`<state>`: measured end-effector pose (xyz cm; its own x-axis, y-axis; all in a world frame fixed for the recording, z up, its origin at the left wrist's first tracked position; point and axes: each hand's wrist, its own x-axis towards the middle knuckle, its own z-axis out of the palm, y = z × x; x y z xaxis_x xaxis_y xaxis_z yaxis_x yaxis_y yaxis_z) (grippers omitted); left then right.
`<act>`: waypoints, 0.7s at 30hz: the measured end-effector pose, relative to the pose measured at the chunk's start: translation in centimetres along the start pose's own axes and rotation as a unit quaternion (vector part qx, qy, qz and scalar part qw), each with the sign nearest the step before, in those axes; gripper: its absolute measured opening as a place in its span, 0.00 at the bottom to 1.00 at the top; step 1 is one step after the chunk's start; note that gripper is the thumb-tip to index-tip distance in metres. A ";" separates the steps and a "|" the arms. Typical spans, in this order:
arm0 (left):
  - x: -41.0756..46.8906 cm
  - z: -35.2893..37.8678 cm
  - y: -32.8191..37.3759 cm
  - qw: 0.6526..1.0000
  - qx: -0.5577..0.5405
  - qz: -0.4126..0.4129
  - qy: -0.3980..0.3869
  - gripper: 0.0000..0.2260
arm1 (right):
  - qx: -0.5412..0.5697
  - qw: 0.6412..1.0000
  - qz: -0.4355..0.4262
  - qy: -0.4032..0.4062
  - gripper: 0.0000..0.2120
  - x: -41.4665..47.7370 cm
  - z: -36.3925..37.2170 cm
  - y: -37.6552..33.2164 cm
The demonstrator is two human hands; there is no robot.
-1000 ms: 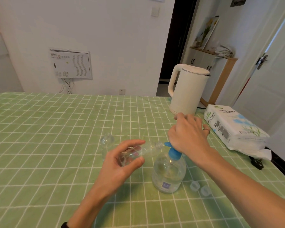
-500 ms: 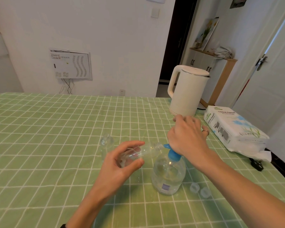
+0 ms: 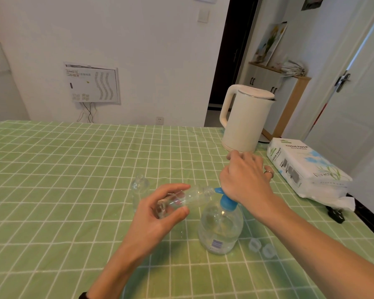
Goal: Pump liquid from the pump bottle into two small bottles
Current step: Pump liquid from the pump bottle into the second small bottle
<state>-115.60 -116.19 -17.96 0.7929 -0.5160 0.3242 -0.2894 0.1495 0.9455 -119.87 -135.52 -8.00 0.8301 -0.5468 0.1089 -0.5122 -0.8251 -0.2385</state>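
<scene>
The left hand (image 3: 158, 212) has its fingers and thumb clamped round a small bottle (image 3: 190, 196), held nearly level with its open mouth at the blue spout of the pump bottle (image 3: 220, 229), which stands on the bench (image 3: 73, 169) just right of those fingers. The right hand (image 3: 244, 178) lies on the pump head, fingers loosely apart and gripping nothing. A second small bottle (image 3: 140, 186) stands uncapped just beyond the left fingers, and two caps (image 3: 254, 244) lie beside the pump bottle's base.
</scene>
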 end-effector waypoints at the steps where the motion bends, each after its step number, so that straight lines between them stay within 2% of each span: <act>1: 0.0 0.0 0.0 1.000 -0.001 0.002 0.001 0.18 | 0.001 1.000 0.000 -0.001 0.17 0.0 0.1 0.0; 12: 0.1 0.0 0.0 1.000 0.010 -0.001 0.003 0.18 | -0.022 0.999 -0.012 0.035 0.19 0.4 -0.6 0.0; 21: 0.0 -0.1 0.0 1.000 -0.005 0.001 0.002 0.18 | 0.002 1.000 0.005 0.008 0.19 0.3 0.2 0.2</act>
<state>-115.55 -116.11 -17.93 0.7943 -0.5123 0.3266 -0.2862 0.1586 0.9449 -119.69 -135.79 -8.25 0.8218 -0.5566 0.1220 -0.5187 -0.8193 -0.2442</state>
